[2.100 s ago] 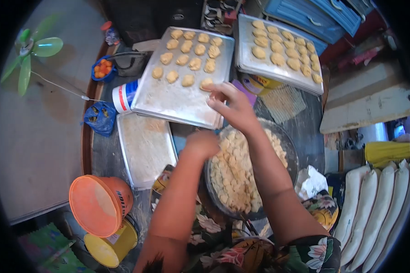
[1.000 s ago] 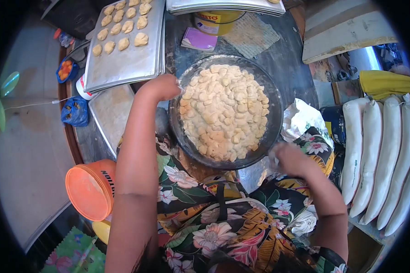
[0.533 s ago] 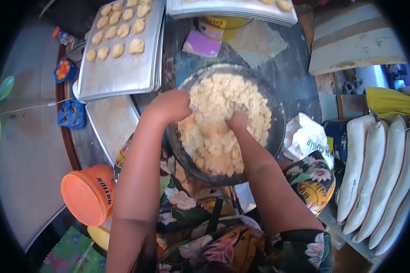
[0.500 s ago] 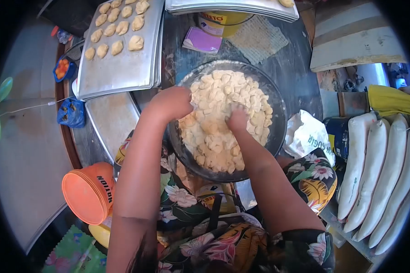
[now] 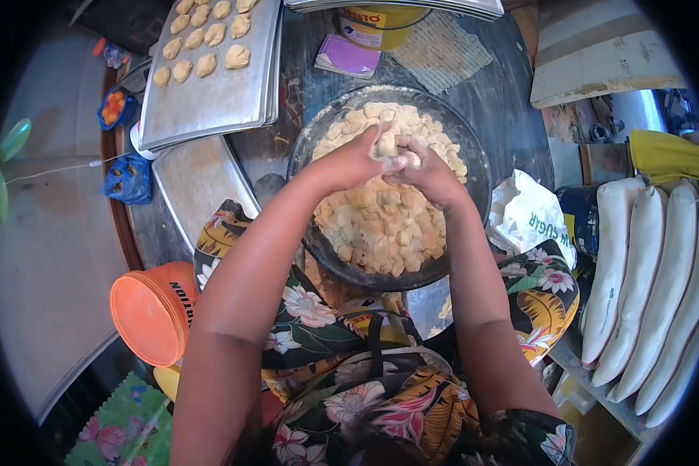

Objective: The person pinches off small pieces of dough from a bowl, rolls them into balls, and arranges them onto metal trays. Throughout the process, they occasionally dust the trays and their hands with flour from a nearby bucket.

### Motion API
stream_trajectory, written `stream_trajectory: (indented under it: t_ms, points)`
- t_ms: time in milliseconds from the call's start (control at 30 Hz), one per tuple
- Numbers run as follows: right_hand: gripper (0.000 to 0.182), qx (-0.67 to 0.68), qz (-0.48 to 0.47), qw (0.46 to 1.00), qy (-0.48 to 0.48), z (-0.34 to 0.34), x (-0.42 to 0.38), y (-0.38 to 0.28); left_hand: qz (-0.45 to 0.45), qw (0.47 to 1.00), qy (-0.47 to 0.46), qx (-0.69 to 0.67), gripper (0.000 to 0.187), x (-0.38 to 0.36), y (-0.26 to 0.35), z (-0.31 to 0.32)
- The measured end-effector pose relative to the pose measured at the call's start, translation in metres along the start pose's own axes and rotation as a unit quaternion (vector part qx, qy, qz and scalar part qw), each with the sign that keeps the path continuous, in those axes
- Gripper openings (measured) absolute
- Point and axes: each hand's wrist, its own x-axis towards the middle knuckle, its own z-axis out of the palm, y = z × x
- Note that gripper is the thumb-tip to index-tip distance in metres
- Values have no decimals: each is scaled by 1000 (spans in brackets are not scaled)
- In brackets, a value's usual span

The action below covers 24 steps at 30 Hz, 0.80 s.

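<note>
A wide black basin holds a heap of small floured dough pieces. Over its far half my two hands meet, fingers curled toward each other. My left hand is closed around a small lump of dough, which shows between the thumb and fingers. Dough also shows at the fingers of my right hand, which is closed as well and touches the left. Flour whitens the fingertips. The palms are hidden, so how many pieces lie inside cannot be seen.
Shaped dough pieces sit in rows on stacked metal trays at the upper left. Beyond the basin stand a yellow bucket and a purple booklet. A sugar bag lies right, an orange tub left, long filled white bags far right.
My right hand has risen out of the dough heap, and my left hand has moved right from the basin's rim. Both now meet above the heap with dough in them. The view shifted slightly.
</note>
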Motion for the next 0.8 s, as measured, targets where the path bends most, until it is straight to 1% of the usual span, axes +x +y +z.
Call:
stream_trajectory:
  t_ms: [33,67,100,133,167,233,267,300,333,367,400,433,467,500,533,567,600,633,667,700,733,767,800]
  points:
    - [49,2,-3,1000,2,12,-7,-19,-40,978,-21,-204,37,-1,9,0]
    - [42,-86,-7,995,46,22,-13,-38,-38,978,-22,-202,37,-1,17,-6]
    - [36,-174,-9,980,91,27,-17,-48,-43,979,-34,-195,32,0,25,-15]
    - [28,-239,-60,954,172,22,-13,-36,-49,980,-45,-189,27,1,29,-22]
    - [28,-240,-63,953,173,16,-11,-29,-46,980,-44,-189,27,2,31,-27]
    - [32,-160,25,968,191,-1,-8,-16,-80,977,-11,-199,25,4,32,-36]
    - [37,-170,27,967,190,-8,-5,2,-87,969,0,-232,28,7,26,-36]
    - [37,-171,25,967,189,-7,-6,12,-85,969,1,-232,28,7,25,-37]
    - [40,-264,-31,941,212,-5,-9,19,-111,962,16,-250,31,7,26,-37]
    - [43,-353,-86,902,232,-4,-9,25,-137,953,31,-267,35,7,26,-37]
    - [51,-278,-66,939,193,0,-5,29,-138,953,32,-266,35,11,18,-31]
    - [51,-277,-64,939,193,13,-5,20,-139,957,36,-253,41,15,8,-22]
    - [55,-111,-54,983,134,28,-6,11,-139,960,40,-239,47,19,-2,-16]
    - [59,59,-43,995,72,39,-5,5,-140,961,38,-237,47,18,3,-16]
    - [62,97,-27,995,27,38,2,8,-151,958,13,-245,50,15,9,-17]
    - [62,99,-28,994,29,31,11,14,-160,954,-11,-253,54,14,14,-17]
    - [61,73,-19,995,65,21,21,22,-160,954,-13,-251,54,17,14,-19]
    - [60,46,-8,994,100,15,26,33,-147,969,-18,-200,57,19,13,-22]
    - [60,47,-7,994,101,12,29,47,-134,980,-24,-148,60,20,12,-25]
    - [56,-132,-29,970,203,10,32,63,-136,979,-25,-148,60,19,12,-28]
    - [53,-306,-49,903,296,10,34,77,-111,986,-31,-123,60,17,15,-31]
    - [50,-397,-53,879,260,13,31,92,-85,991,-37,-97,60,16,18,-34]
    - [47,-484,-56,845,221,21,24,111,-86,991,-37,-97,60,14,20,-36]
